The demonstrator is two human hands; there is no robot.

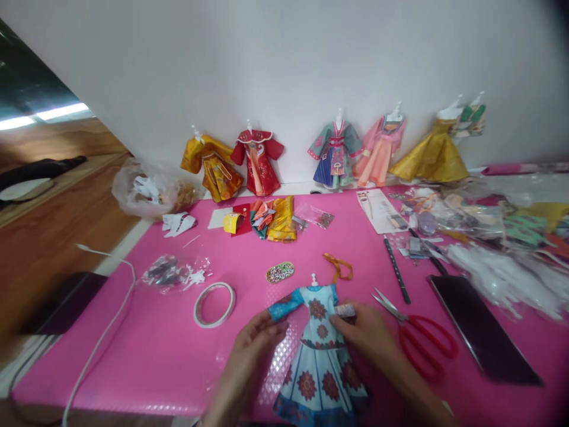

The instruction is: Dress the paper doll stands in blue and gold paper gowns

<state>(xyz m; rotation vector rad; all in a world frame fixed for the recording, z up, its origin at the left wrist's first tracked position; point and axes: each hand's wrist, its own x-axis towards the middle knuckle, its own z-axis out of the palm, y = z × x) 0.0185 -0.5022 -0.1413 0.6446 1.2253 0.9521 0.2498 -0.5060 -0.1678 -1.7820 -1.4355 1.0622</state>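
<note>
A doll dress (322, 344), white and blue with dark red flower motifs, hangs on a small white doll form whose neck peg shows at its top. At the cuff of its blue sleeve is my left hand (253, 344), fingers closed on the cloth. My right hand (367, 329) pinches the dress's other side near the waist. A small pale patterned piece (345, 310) shows at those fingertips; whether it belongs to the sleeve I cannot tell. Just behind the dress lie an orange ribbon (340, 267) and an oval tray of beads (280, 272).
Red-handled scissors (427, 344), a black phone-like slab (484, 329) and a dotted pencil (397, 270) lie at right. A tape roll (200, 314) and a white cable (106, 332) are at left. Several dressed doll forms, including a red one (258, 163), stand along the wall.
</note>
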